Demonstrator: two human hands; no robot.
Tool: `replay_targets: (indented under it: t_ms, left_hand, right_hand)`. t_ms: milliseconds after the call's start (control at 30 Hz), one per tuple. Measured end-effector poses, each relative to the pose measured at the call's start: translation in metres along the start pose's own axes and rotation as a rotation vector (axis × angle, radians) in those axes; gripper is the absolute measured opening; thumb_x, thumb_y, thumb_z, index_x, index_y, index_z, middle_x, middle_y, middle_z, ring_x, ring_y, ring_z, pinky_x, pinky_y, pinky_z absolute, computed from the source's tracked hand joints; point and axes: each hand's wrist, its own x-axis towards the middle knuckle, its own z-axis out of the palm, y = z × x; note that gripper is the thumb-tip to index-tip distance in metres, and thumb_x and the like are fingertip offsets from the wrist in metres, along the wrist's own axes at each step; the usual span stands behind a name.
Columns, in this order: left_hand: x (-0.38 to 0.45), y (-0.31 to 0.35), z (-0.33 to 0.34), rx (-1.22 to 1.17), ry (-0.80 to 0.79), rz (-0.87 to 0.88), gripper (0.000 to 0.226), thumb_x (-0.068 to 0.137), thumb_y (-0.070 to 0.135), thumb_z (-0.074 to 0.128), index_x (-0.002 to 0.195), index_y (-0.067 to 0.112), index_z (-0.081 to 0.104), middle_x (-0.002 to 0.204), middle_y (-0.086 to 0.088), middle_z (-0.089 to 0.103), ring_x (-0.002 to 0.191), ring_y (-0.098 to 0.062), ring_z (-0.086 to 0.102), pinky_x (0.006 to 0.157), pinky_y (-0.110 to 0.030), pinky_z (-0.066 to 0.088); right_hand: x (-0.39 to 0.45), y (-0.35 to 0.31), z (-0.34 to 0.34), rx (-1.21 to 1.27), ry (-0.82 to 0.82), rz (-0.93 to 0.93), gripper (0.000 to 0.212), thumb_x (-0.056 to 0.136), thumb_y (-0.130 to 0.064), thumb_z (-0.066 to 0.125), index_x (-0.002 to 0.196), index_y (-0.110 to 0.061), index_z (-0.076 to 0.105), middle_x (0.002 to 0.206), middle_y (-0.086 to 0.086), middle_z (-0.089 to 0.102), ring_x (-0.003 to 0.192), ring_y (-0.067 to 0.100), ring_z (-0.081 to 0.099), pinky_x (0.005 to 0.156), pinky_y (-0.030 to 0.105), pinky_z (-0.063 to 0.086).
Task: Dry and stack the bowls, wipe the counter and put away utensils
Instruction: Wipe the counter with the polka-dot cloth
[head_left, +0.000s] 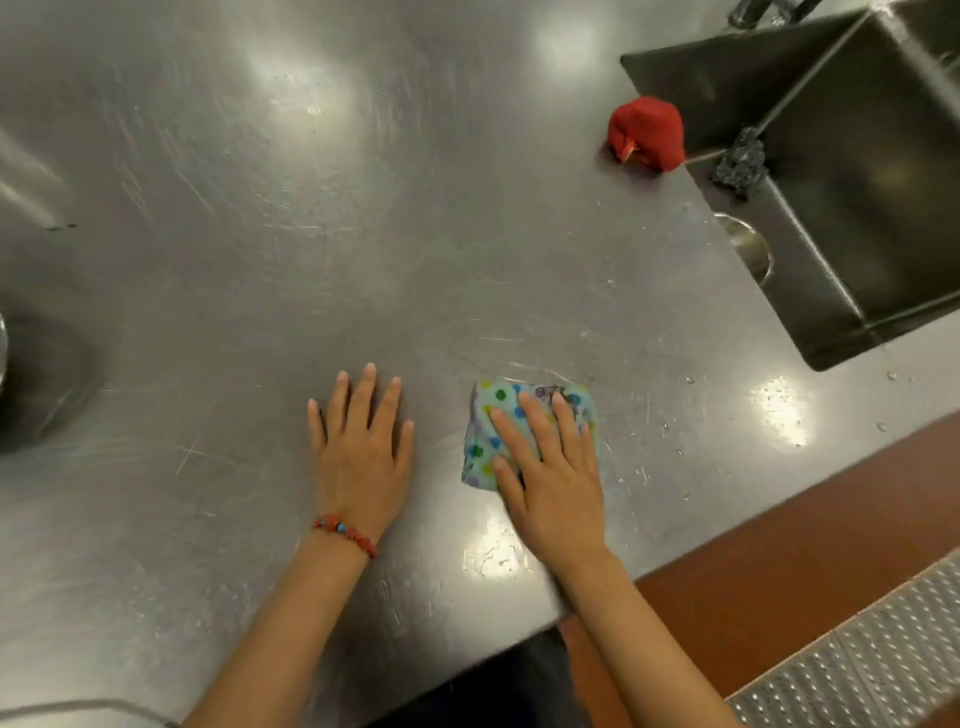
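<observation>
Two hands: both on the steel counter, side by side near its front edge.
Right hand: flat on the folded cloth, fingers straight and a little spread, pressing down; nothing curled round the cloth, no pinch.
Left hand: flat on bare steel just beside the cloth, not touching it; fingers straight, holding nothing. A red bead bracelet sits at the wrist.
Cloth, place: under the right fingers and palm, its spotted edge showing past the fingertips and to the thumb side.
Cloth, handling: soft, light, limp, probably damp. Will crumple if grabbed. Best kept folded and driven by flat pressure from the palm on its middle; to lift, pinch a folded corner on the thumb side.
Counter, handling: rigid, smooth, slick where wet. Droplets lie beyond the right little finger, toward the sink. The cloth should glide easily.
Step in hand: wiping the counter, by my reading.
Beyond the fingertips: a red bundled cloth and a dark scourer at the sink rim, well apart from both hands.
Bowls, utensils: none clearly in view.
</observation>
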Motion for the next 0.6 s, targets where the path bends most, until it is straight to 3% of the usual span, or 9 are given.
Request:
replay_targets:
  t_ms: [100, 233, 367, 467, 600]
  left_hand:
    - [-0.004, 0.013, 0.005, 0.015, 0.014, 0.095, 0.043, 0.082, 0.023, 0.049, 0.121, 0.006, 0.056, 0.131, -0.022, 0.051, 0.122, -0.045, 0.044, 0.098, -0.066, 0.027]
    - [-0.012, 0.039, 0.016, 0.013, 0.033, 0.246, 0.041, 0.077, 0.015, 0.066, 0.117, 0.006, 0.059, 0.127, -0.021, 0.056, 0.118, -0.043, 0.049, 0.095, -0.066, 0.03]
    - [-0.015, 0.053, 0.022, 0.002, 0.011, 0.299, 0.039, 0.078, 0.02, 0.057, 0.114, 0.007, 0.061, 0.125, -0.02, 0.057, 0.116, -0.043, 0.05, 0.093, -0.067, 0.031]
    - [-0.015, 0.055, 0.025, 0.02, -0.008, 0.318, 0.038, 0.08, 0.02, 0.054, 0.114, 0.007, 0.061, 0.125, -0.021, 0.057, 0.117, -0.045, 0.049, 0.094, -0.069, 0.028]
    - [-0.014, 0.054, 0.025, 0.016, -0.003, 0.314, 0.038, 0.082, 0.023, 0.048, 0.112, 0.006, 0.062, 0.124, -0.022, 0.057, 0.116, -0.045, 0.05, 0.094, -0.069, 0.028]
  right_hand:
    - [0.046, 0.028, -0.014, 0.029, 0.049, 0.172, 0.046, 0.096, -0.038, 0.037, 0.141, -0.03, 0.032, 0.153, 0.002, 0.026, 0.144, 0.027, 0.01, 0.116, 0.044, 0.006]
    - [0.034, 0.031, -0.013, 0.057, 0.105, 0.216, 0.046, 0.097, -0.037, 0.037, 0.142, -0.029, 0.031, 0.154, 0.003, 0.024, 0.144, 0.027, 0.008, 0.117, 0.047, 0.007]
    - [-0.056, 0.013, 0.002, -0.002, 0.081, 0.083, 0.046, 0.095, -0.041, 0.033, 0.141, -0.032, 0.032, 0.151, 0.001, 0.028, 0.142, 0.026, 0.012, 0.116, 0.048, 0.012]
    - [-0.065, 0.036, -0.005, -0.018, 0.037, -0.046, 0.044, 0.094, -0.04, 0.037, 0.137, -0.033, 0.038, 0.147, 0.001, 0.037, 0.141, 0.027, 0.022, 0.114, 0.05, 0.021]
    - [-0.024, 0.092, -0.033, -0.007, 0.112, 0.228, 0.042, 0.094, -0.032, 0.044, 0.135, -0.022, 0.045, 0.147, 0.01, 0.037, 0.139, 0.035, 0.023, 0.11, 0.056, 0.026]
